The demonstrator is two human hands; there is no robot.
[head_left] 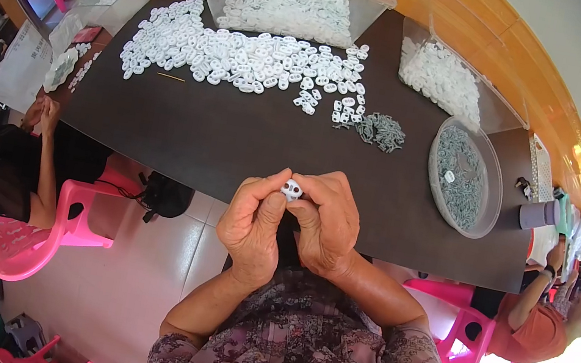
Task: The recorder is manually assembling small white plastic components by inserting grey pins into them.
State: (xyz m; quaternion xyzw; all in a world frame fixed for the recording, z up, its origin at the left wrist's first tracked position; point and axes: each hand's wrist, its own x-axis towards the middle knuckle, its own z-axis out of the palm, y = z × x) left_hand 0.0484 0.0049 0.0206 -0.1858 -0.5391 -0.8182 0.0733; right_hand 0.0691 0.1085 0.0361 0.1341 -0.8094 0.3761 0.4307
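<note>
1. I saw my left hand (252,225) curled tight, thumb and forefinger pinching a small white plastic piece (292,190).
2. My right hand (326,222) closed on the same piece from the other side, fingers bent over it.
3. The piece sat between both hands, above the near edge of the dark table (207,129).
4. A heap of white pieces (242,58) lay well beyond on the table.

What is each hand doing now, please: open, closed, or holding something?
Left hand: closed, fingertips pinching the small white plastic piece.
Right hand: closed, pinching the same piece from the other side.
</note>
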